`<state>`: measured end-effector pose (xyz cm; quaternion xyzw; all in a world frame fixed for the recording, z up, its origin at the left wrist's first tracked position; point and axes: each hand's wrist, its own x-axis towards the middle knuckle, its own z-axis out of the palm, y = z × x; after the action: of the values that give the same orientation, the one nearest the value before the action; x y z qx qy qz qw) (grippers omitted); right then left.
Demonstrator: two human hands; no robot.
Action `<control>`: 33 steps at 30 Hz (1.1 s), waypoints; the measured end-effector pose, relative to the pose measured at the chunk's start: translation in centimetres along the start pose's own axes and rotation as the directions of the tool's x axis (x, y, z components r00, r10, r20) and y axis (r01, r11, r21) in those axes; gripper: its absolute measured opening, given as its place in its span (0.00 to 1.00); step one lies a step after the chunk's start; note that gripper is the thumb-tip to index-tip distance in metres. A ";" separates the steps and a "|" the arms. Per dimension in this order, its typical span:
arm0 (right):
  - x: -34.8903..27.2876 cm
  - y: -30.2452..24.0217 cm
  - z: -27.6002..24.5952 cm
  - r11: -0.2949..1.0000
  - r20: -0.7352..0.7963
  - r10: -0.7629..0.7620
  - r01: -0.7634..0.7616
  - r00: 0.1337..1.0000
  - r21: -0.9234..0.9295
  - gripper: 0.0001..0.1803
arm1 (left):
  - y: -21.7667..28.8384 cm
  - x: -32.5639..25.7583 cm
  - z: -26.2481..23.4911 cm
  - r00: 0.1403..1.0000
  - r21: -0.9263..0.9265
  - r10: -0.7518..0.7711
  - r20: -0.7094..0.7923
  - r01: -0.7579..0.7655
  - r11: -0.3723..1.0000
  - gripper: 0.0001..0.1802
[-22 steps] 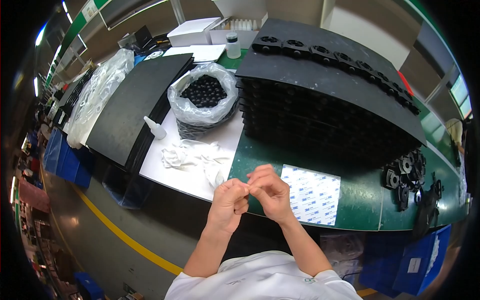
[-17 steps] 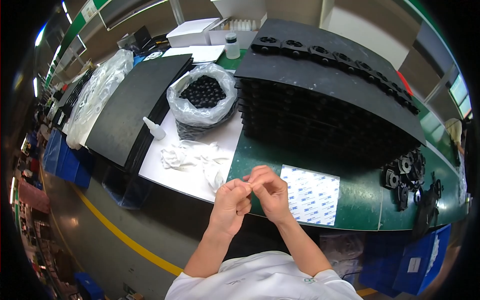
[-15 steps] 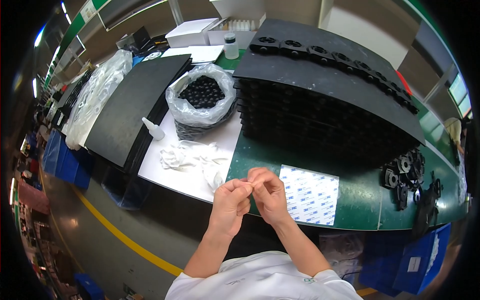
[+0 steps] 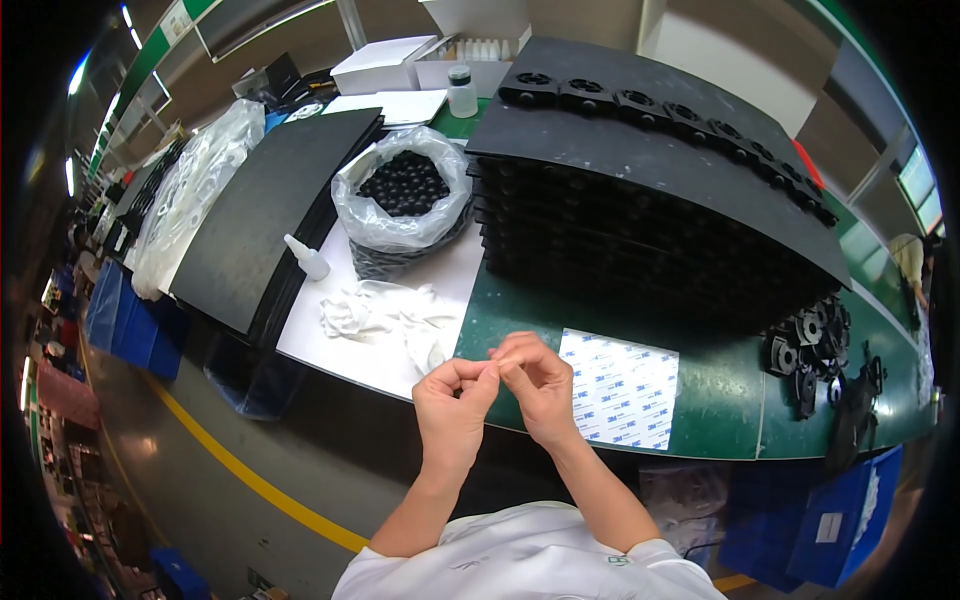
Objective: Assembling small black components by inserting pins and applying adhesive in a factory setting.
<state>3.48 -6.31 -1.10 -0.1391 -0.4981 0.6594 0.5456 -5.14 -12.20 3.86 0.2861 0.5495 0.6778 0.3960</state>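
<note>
My left hand (image 4: 452,408) and my right hand (image 4: 537,388) meet fingertip to fingertip just over the table's front edge. Both are closed in a pinch, thumbs against forefingers. Whatever sits between the fingertips is too small or too hidden to name. Beside my right hand lies a white backing sheet (image 4: 622,392) with blue print, flat on the green table (image 4: 715,400). Crumpled white gloves or cloth (image 4: 385,318) lie beyond my left hand on a white board (image 4: 320,338).
An open plastic bag of black balls (image 4: 402,190) stands behind the cloth, near a small nozzle bottle (image 4: 307,258). Tall stacked black sheets (image 4: 640,150) with black parts fill the far right. More black parts (image 4: 808,350) are heaped at right. Black boards (image 4: 270,200) lie left.
My left hand has turned slightly and shifted a little left, its fingers curling differently. The right hand stays nearly in place, its fingertips still touching the left's.
</note>
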 end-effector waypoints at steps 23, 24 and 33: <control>-0.2 0.1 -0.2 0.982 0.013 0.123 -0.123 0.992 0.146 0.02 | 0.6 0.4 -0.8 0.974 -0.119 -0.210 0.084 0.219 0.968 0.04; -0.1 0.0 -0.2 0.982 0.012 0.122 -0.123 0.992 0.145 0.02 | 0.6 0.5 -1.0 0.957 -0.120 -0.265 0.121 0.279 0.953 0.05; 0.3 -0.3 -0.3 0.997 0.096 -0.072 0.075 0.993 -0.031 0.02 | 0.3 0.9 -1.7 0.887 -0.311 -0.337 0.314 0.432 0.846 0.10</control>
<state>3.78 -5.96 -0.86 -0.0986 -0.5396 0.6360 0.5428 -7.02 -12.35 3.75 0.1709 0.4032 0.6344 0.6370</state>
